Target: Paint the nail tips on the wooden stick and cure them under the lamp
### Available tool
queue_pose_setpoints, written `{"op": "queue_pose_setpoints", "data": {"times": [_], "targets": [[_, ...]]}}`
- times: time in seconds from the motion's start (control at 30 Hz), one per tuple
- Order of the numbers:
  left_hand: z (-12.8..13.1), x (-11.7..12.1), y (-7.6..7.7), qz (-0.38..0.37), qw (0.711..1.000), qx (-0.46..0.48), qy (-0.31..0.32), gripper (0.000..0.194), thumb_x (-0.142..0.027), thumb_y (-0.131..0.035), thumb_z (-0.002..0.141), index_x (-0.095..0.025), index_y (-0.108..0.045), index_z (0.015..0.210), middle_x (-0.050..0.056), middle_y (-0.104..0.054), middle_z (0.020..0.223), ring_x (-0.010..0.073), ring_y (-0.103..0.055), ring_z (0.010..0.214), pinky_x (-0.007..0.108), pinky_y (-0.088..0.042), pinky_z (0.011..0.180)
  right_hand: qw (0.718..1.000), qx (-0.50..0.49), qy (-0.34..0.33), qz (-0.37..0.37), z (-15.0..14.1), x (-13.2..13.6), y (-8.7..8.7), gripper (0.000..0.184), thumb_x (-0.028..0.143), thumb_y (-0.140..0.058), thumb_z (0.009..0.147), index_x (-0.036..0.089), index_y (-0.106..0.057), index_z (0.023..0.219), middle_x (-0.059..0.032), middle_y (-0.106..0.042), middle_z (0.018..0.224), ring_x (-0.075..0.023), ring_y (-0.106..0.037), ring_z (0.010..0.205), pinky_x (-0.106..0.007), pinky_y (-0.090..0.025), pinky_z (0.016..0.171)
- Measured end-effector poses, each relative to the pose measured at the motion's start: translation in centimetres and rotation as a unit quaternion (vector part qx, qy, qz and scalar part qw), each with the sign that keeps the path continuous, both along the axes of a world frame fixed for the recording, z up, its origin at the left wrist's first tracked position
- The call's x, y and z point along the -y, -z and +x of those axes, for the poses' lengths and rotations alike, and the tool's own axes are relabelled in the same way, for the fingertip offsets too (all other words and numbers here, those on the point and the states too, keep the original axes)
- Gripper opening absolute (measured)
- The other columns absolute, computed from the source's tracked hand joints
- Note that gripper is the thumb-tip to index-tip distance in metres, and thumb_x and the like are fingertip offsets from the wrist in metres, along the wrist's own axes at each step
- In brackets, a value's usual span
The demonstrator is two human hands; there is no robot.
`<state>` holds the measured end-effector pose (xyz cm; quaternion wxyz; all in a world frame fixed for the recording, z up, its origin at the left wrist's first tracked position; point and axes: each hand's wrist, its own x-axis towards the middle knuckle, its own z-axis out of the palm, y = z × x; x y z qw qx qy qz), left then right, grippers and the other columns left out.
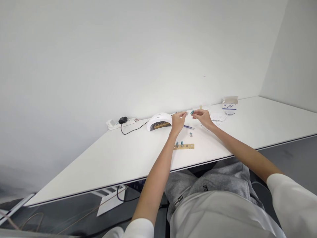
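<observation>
My right hand point(202, 117) pinches a glossy teal press-on nail point(192, 112) between its fingertips, just above the far side of the table. My left hand point(178, 122) is close beside it, thumb and fingers pressed together; a small pale bit shows at the tips, too small to name. Below the hands, a small stand with a teal tip point(191, 135) rests on the table. Nearer to me lies a gold strip point(188, 146) bearing several small stands, some with teal nails; my left forearm hides its left end. Blue tweezers point(189, 127) lie by my left wrist.
A white nail lamp point(159, 118) with a gold strip inside stands left of my hands. Behind it are a power strip point(129, 122) and a black plug adapter point(123, 120) with its cable. An open alcohol pads box point(229, 104) and thin sheets point(218, 117) are at the right.
</observation>
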<state>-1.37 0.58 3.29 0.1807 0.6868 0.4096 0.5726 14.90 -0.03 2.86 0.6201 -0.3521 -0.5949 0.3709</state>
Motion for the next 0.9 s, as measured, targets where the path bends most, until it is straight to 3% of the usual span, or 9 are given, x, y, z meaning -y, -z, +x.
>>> {"op": "queue_pose_setpoints", "data": {"times": [0.2,0.4,0.57,0.77,0.9], "targets": [[-0.6,-0.4,-0.4,-0.017,0.999,0.048,-0.012,0.02,-0.026,-0.062,0.081,-0.014,-0.076,0.086,0.008,-0.076,0.091,0.0218,-0.071,0.089,0.035,-0.054,0.086,1.0,0.001,-0.02,-0.019,0.2,-0.3,0.2,0.019,0.029,-0.079,0.064,0.015,-0.071,0.074,-0.0042,-0.072,0.075,-0.0132,-0.066,0.062,-0.029,-0.057,0.069],[-2.1,-0.7,-1.0,-0.031,0.984,0.164,-0.057,0.017,-0.024,-0.064,0.075,-0.012,-0.074,0.081,0.009,-0.075,0.084,0.0209,-0.071,0.081,0.031,-0.057,0.076,0.976,0.069,-0.141,-0.148,0.1,-0.4,1.1,0.019,0.02,-0.084,0.06,0.012,-0.068,0.069,-0.0048,-0.071,0.065,-0.0137,-0.066,0.058,-0.026,-0.056,0.065],[-1.9,-0.8,-0.8,-0.034,0.985,0.165,-0.044,0.018,-0.027,-0.064,0.075,-0.013,-0.074,0.079,0.008,-0.075,0.079,0.02,-0.071,0.079,0.026,-0.055,0.065,0.961,0.105,-0.193,-0.167,-0.2,-0.2,2.1,0.018,0.021,-0.083,0.064,0.013,-0.067,0.068,-0.0049,-0.071,0.062,-0.0134,-0.066,0.058,-0.026,-0.055,0.066],[-1.9,-0.8,-0.8,-0.05,0.982,0.176,-0.042,0.023,-0.032,-0.065,0.074,-0.012,-0.074,0.083,0.009,-0.074,0.081,0.0207,-0.071,0.081,0.024,-0.052,0.059,0.964,0.164,-0.15,-0.143,-0.1,-0.9,3.1,0.011,0.016,-0.077,0.066,0.013,-0.067,0.067,-0.0035,-0.07,0.06,-0.0136,-0.065,0.059,-0.027,-0.053,0.071],[-2.0,-0.8,-0.8,-0.052,0.981,0.179,-0.043,0.024,-0.032,-0.065,0.075,-0.012,-0.074,0.085,0.01,-0.074,0.083,0.0218,-0.071,0.084,0.024,-0.052,0.059,0.967,0.203,-0.106,-0.11,0.4,-1.7,3.4,0.008,0.018,-0.075,0.067,0.014,-0.071,0.072,-0.0041,-0.071,0.067,-0.0141,-0.064,0.063,-0.026,-0.05,0.067]]}}
